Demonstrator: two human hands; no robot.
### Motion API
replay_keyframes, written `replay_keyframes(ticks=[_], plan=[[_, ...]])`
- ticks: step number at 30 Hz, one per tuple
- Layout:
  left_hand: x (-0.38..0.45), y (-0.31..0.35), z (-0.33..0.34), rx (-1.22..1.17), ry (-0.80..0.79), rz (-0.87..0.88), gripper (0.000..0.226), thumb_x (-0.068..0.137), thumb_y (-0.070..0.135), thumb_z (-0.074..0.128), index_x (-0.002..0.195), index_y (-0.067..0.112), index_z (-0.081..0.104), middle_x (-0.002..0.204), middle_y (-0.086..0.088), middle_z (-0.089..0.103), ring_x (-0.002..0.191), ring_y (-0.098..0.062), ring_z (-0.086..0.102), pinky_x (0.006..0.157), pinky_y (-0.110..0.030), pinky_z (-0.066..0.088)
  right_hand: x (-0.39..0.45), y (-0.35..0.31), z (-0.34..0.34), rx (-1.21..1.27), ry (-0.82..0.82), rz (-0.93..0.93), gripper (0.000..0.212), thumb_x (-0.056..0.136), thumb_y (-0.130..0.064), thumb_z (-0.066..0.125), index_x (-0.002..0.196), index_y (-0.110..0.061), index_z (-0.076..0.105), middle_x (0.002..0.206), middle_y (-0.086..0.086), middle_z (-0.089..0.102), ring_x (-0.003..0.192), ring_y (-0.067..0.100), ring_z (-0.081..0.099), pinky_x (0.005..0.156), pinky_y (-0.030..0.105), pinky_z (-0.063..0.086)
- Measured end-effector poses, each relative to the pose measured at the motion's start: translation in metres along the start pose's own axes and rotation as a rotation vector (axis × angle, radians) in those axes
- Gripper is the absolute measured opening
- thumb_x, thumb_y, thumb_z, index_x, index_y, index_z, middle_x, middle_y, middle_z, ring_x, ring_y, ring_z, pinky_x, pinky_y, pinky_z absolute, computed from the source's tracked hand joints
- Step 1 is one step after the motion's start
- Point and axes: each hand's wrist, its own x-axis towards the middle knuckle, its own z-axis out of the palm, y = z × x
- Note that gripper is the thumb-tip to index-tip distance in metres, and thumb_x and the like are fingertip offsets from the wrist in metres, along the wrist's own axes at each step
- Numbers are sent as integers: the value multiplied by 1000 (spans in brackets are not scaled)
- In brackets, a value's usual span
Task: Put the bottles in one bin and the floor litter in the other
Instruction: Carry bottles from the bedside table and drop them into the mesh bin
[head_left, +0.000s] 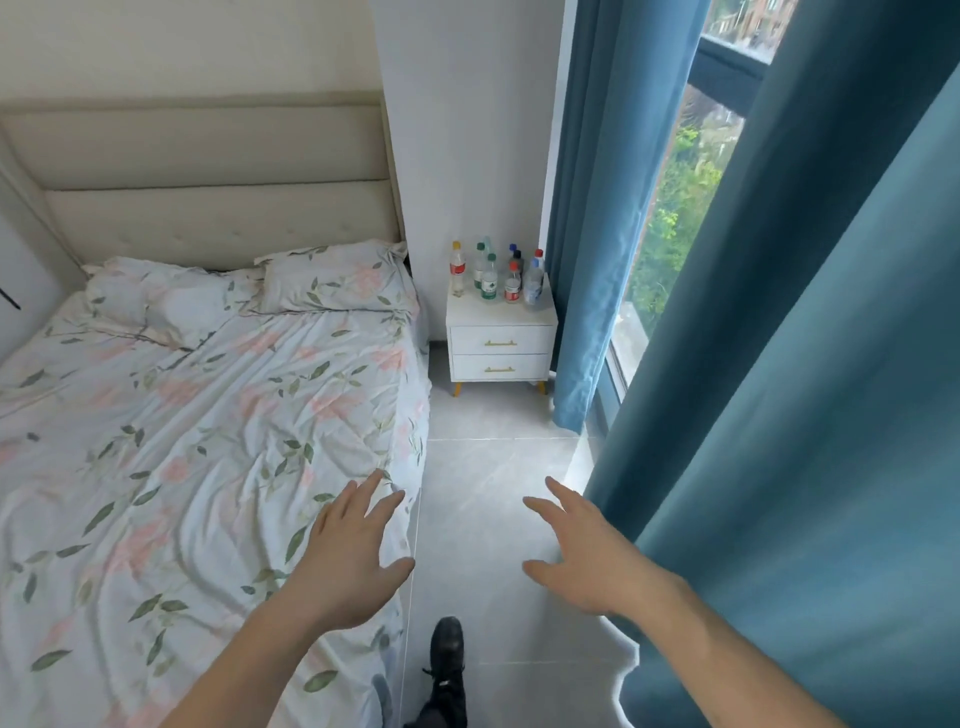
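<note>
both hands are held out in front of the body, fingers spread wide and holding nothing, probably because the person is walking and has not reached anything to take yet. the left hand (358, 551) floats over the edge of the bed (197, 415), the right hand (587, 551) over the bare floor (483, 467), just beside the blue curtain (779, 415). the bottles (496, 275) stand far ahead of both hands, between them in direction, close together on top of the white nightstand (501, 338) in the corner. a black shoe (447, 649) steps forward under the hands, so i judge the approach is the step now. no bin and no floor litter is visible here.
</note>
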Motion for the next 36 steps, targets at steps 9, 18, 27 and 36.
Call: replay_keyframes(ticks=[9,18,27,36], plan=[[172,-16,-73,-50,25,44,76,96,51,54,160,39,14,168,13,-13,156,-18,-12,125,-40,3,153,-10,-86,-52,77,15,78,95,-51,58,160,-35,18,170,-8,-4,157,20,4,124,39,22],[321,-17,-134,-2,12,130,76,95,52,52,160,36,15,169,11,-13,156,-19,-11,126,-38,4,276,-6,-166,-65,111,43,77,95,-54,58,159,-36,19,170,-8,-4,156,20,6,121,41,28],[486,-4,-167,-5,7,81,76,95,51,53,160,36,15,169,10,-11,156,-19,-11,127,-39,5,435,28,-243,-40,82,2,78,95,-49,58,160,-31,19,170,-5,-3,156,21,5,124,37,21],[644,6,-182,-48,-41,-53,80,90,53,54,160,34,19,170,8,-4,156,-21,-1,126,-39,12,584,89,-330,-32,6,45,81,92,-50,61,160,-32,21,170,-4,0,156,25,7,123,40,24]])
